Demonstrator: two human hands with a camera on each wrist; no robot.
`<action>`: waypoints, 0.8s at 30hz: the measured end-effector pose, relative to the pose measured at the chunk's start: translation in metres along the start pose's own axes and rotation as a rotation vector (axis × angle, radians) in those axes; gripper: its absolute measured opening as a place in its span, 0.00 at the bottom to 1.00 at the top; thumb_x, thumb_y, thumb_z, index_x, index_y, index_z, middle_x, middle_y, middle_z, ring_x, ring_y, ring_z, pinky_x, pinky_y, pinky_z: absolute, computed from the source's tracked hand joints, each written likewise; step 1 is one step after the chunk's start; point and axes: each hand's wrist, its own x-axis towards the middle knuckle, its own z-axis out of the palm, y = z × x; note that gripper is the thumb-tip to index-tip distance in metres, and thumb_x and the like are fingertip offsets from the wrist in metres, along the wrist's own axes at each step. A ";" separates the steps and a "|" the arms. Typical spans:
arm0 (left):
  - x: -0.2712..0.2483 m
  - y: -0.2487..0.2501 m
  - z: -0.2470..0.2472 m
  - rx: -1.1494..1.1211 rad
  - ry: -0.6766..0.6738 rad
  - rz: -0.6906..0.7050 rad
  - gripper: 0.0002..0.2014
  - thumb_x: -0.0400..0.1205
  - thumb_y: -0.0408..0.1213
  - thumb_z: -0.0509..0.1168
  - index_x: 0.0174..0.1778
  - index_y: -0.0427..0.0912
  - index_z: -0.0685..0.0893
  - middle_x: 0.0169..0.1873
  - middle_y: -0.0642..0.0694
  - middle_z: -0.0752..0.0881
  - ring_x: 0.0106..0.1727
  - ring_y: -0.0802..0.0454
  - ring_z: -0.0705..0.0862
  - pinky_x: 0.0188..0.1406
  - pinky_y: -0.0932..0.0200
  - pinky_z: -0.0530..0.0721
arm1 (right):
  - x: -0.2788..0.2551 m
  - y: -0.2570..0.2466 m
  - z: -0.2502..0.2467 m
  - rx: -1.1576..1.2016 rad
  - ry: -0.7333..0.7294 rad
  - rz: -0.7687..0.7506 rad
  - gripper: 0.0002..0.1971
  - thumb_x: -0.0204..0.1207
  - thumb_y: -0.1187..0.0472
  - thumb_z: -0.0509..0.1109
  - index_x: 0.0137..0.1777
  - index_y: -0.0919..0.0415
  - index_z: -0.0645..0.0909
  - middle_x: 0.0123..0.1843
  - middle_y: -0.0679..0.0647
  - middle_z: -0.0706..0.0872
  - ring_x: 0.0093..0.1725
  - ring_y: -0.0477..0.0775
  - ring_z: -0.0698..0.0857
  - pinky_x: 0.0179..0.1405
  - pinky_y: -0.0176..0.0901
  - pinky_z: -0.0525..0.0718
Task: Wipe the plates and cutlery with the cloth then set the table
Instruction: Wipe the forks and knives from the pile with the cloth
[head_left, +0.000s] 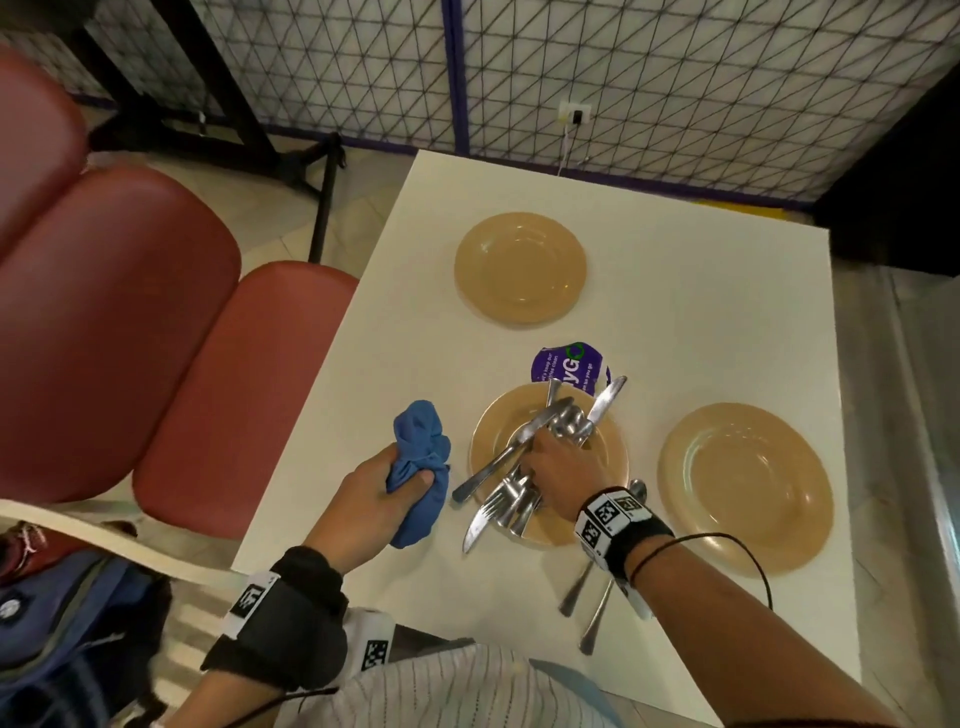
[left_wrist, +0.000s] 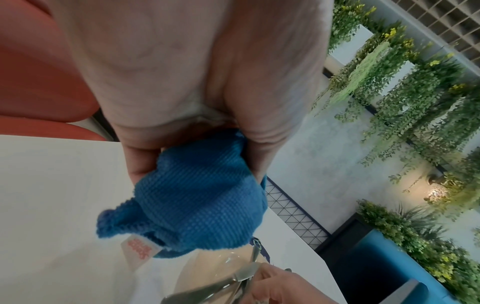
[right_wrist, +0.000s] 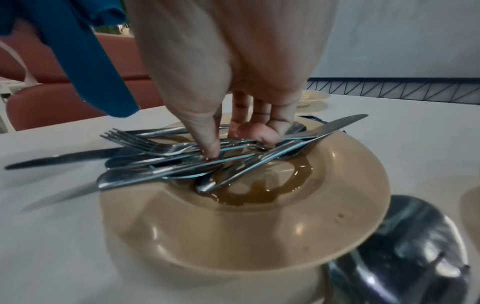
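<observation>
The left hand (head_left: 371, 486) is clenched around a bunched blue cloth (head_left: 421, 457), held just above the white table (head_left: 675, 364) near its left edge, with a loose end of the cloth hanging down toward the tabletop (the left wrist view shows a small white label (left_wrist: 141, 247) dangling from it). The right hand (head_left: 561, 465) reaches down into a tan plate (head_left: 608, 467) in the middle of the near side, its thumb and fingertips (right_wrist: 211, 148) pressed into a heap of cutlery (head_left: 524, 467) there and curling round some of the pieces; I cannot tell whether any of them is lifted clear. The heap is a tangle of forks, knives and spoons, with several handles and a knife blade sticking out past the plate's rim on the left and far sides. Two more pieces (head_left: 587, 597) lie on the table under the right wrist, handles pointing toward the person. A second tan plate (head_left: 745, 488) sits just to the right, well apart from the first, and a third plate (head_left: 520, 268) lies farther off toward the table's far side. A purple wrapper (head_left: 569, 366) lies beside the far rim of the plate with the cutlery. Red padded seats (head_left: 130, 332) stand to the left of the table.
</observation>
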 end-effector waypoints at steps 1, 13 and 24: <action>0.002 -0.001 -0.003 -0.006 0.002 -0.006 0.14 0.87 0.45 0.65 0.68 0.50 0.80 0.60 0.51 0.87 0.61 0.54 0.86 0.65 0.53 0.84 | 0.001 -0.001 -0.001 -0.008 -0.002 -0.005 0.14 0.78 0.60 0.74 0.63 0.50 0.85 0.71 0.51 0.75 0.68 0.57 0.82 0.68 0.63 0.80; 0.005 0.008 -0.013 -0.094 -0.018 0.030 0.13 0.88 0.38 0.63 0.69 0.50 0.80 0.61 0.54 0.87 0.63 0.56 0.85 0.58 0.62 0.83 | -0.009 0.005 -0.018 0.106 0.145 -0.025 0.09 0.79 0.57 0.72 0.55 0.46 0.90 0.61 0.43 0.88 0.61 0.50 0.86 0.60 0.48 0.83; -0.001 0.057 0.010 -0.956 -0.125 0.080 0.20 0.88 0.25 0.51 0.73 0.40 0.79 0.65 0.38 0.87 0.63 0.41 0.88 0.60 0.50 0.89 | -0.043 -0.006 -0.071 0.900 0.410 0.098 0.09 0.77 0.50 0.74 0.55 0.46 0.90 0.48 0.41 0.90 0.48 0.43 0.88 0.55 0.48 0.88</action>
